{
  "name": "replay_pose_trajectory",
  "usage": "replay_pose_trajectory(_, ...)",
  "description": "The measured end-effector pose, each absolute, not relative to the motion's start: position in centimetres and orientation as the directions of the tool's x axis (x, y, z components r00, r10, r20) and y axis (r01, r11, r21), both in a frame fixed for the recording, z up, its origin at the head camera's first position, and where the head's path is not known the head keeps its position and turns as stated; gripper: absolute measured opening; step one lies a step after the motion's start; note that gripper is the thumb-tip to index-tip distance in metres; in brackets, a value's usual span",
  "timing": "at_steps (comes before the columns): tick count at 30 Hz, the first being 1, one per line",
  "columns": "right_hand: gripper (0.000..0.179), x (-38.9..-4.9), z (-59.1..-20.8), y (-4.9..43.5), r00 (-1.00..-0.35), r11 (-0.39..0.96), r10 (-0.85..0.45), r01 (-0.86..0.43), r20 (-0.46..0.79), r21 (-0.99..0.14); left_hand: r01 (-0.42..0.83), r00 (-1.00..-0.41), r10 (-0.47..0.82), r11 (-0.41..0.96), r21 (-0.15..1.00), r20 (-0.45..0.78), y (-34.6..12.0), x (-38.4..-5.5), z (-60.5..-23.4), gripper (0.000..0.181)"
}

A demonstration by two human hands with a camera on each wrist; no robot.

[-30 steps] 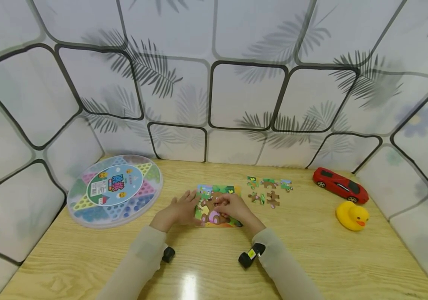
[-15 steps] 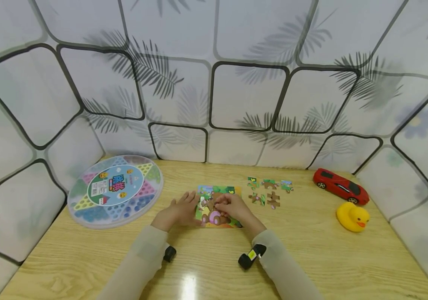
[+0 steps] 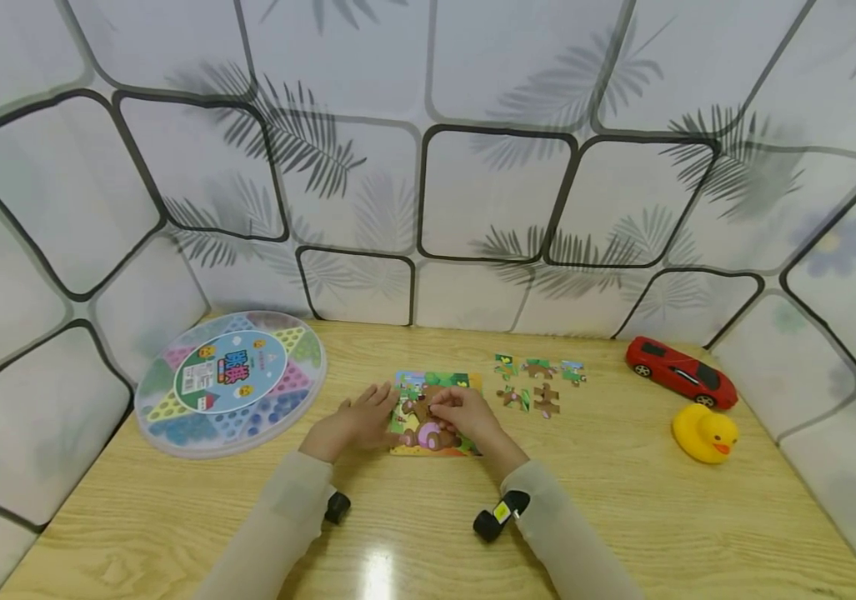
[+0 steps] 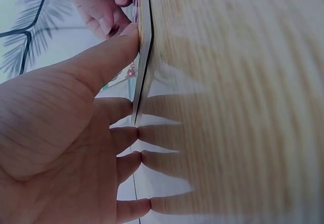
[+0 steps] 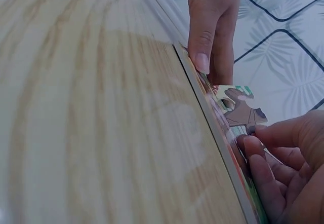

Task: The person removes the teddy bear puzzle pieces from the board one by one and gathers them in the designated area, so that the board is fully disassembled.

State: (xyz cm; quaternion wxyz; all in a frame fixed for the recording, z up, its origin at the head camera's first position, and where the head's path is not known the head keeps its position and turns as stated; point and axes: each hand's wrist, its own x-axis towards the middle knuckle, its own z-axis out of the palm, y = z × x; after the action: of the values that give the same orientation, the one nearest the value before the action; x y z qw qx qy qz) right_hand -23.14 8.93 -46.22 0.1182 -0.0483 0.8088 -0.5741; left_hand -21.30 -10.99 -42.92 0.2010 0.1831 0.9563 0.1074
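Observation:
A bear jigsaw puzzle [image 3: 428, 439] lies on the table between both hands. At its left edge rests my left hand [image 3: 355, 423], fingers straight and spread. In the left wrist view its thumb [image 4: 114, 54] lies on the edge of the puzzle board [image 4: 146, 46], while the other fingertips touch the tabletop. My right hand [image 3: 473, 419] is over the puzzle. Between thumb and index finger it pinches a brown puzzle piece [image 5: 242, 110], tilted up from the board in the right wrist view. Part of the picture is hidden under the right fingers.
Several loose puzzle pieces [image 3: 546, 398] lie to the right of the board. A round Chinese checkers set [image 3: 300, 400] is at the left. Far right are a red toy car [image 3: 678, 371] and a yellow rubber duck [image 3: 701, 432]. A patterned cloth wall [image 3: 473, 292] stands behind the table.
Both hands stay nearly in place. The left thumb has shifted slightly away from the board's near corner, and the right wrist has moved a touch to the left. The loose pieces are unmoved.

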Motion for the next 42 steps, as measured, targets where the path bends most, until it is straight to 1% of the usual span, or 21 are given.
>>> replay_pose_trajectory(5, 0.011, -23.1, -46.4, 8.5, -0.981, 0.312, -0.152, 0.069, -0.121, -0.948, 0.31, -0.851, 0.399, 0.907, 0.286, -0.342, -11.0, -21.2, -42.9, 0.084)
replay_pose_trajectory(10, 0.01, -23.2, -46.5, 8.3, -0.984, 0.278, -0.103, 0.108, -0.142, -0.954, 0.314, -0.853, 0.401, 0.905, 0.286, -0.334, -11.1, -21.2, -43.0, 0.083)
replay_pose_trajectory(15, 0.008, -23.0, -45.9, 8.4, -0.982, 0.246, -0.106, 0.125, -0.154, -0.961, 0.309, -0.855, 0.399, 0.904, 0.294, -0.33, -11.1, -21.1, -42.8, 0.083)
replay_pose_trajectory(22, 0.011, -23.4, -46.3, 9.5, -0.979, 0.196, -0.092, 0.161, -0.181, -0.967, 0.316, -0.857, 0.404, 0.902, 0.294, -0.32, -11.1, -21.0, -43.1, 0.082)
replay_pose_trajectory(28, 0.016, -23.5, -46.1, 11.9, -0.975, 0.116, -0.109, 0.181, -0.194, -0.977, 0.324, -0.859, 0.406, 0.903, 0.282, -0.312, -11.2, -20.8, -43.0, 0.082)
replay_pose_trajectory(35, 0.022, -23.4, -45.1, 16.5, -0.981, 0.137, -0.121, 0.135, -0.152, -0.981, 0.314, -0.853, 0.408, 0.899, 0.306, -0.324, -11.2, -20.8, -42.7, 0.082)
replay_pose_trajectory(42, 0.023, -23.5, -44.4, 20.6, -0.992, 0.14, -0.046, 0.113, -0.121, -0.984, 0.318, -0.854, 0.412, 0.897, 0.306, -0.318, -11.2, -20.8, -42.9, 0.082)
